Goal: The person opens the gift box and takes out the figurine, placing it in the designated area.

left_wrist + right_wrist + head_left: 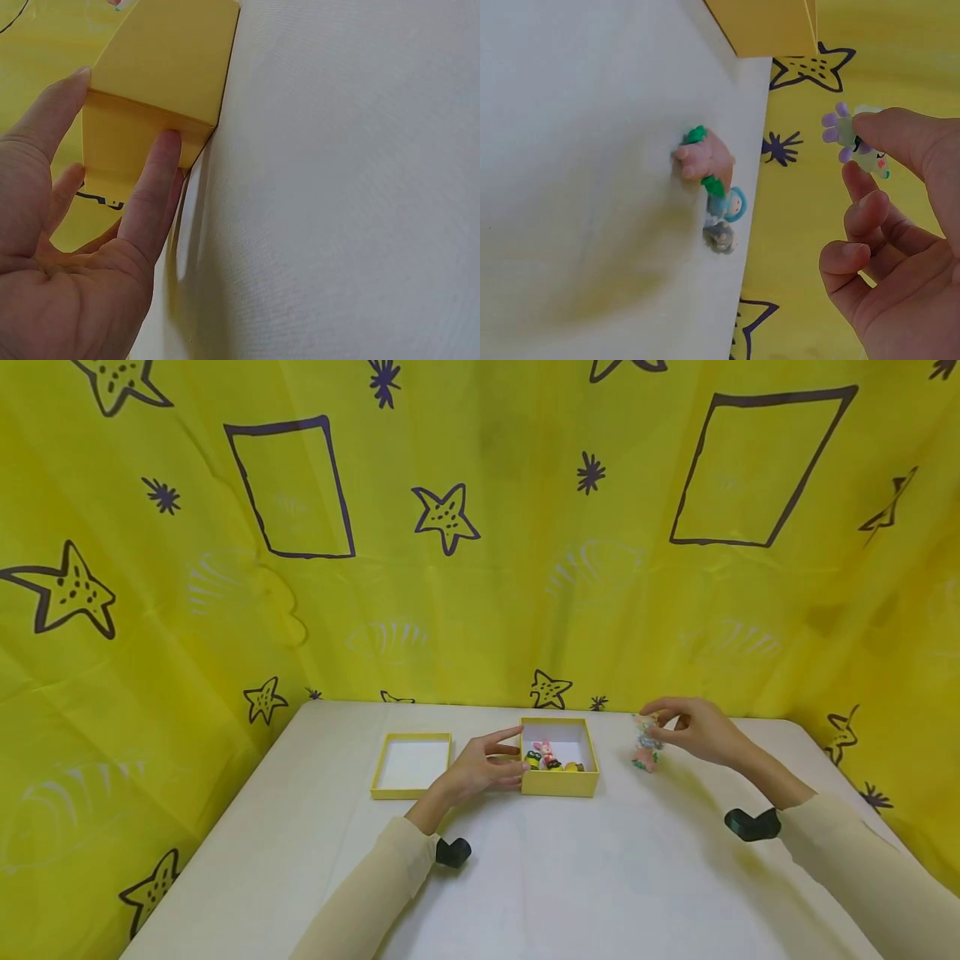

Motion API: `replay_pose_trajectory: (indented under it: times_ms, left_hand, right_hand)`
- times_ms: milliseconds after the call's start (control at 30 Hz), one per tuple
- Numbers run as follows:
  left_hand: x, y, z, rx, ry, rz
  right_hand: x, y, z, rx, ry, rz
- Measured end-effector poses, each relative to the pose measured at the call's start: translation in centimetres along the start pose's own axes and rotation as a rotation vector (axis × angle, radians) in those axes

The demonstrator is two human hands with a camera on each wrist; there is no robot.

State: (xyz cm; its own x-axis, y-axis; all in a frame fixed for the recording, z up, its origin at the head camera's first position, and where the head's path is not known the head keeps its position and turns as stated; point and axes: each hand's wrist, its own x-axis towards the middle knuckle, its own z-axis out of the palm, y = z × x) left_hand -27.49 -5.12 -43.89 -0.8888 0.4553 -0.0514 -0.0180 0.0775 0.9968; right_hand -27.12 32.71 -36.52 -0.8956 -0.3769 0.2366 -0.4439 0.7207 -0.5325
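Note:
My left hand (pixel 480 768) rests its fairly straight fingers and thumb against the left side of an uncovered yellow box (pixel 558 785). Inside lie several small figurines, among them a pink-and-white one (pixel 545 750) and a yellow-and-black one (pixel 532 759). Right of the box, my right hand (pixel 697 731) pinches a pale green figurine (pixel 845 132) with purple knobs between thumb and forefinger, raised over the table. Below it on the table stand a pink figurine (pixel 711 161) with green parts, one with a light blue hood (pixel 736 204) and a small greyish one (pixel 721 237).
A shallow yellow lid (pixel 384 793) with a white inside lies left of the box, beyond my left forearm. The white table (pixel 585 877) ends at a yellow curtain (pixel 510 610) printed with stars, which also runs along both sides.

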Motion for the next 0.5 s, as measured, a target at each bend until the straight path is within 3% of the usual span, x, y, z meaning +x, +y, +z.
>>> replay_pose_trajectory:
  times_ms: [500]
  left_hand:
    - [0.3, -0.2, -0.1, 0.014, 0.013, -0.010]
  right_hand:
    - [-2.1, 2.9, 0.1, 0.009, 0.040, 0.037]
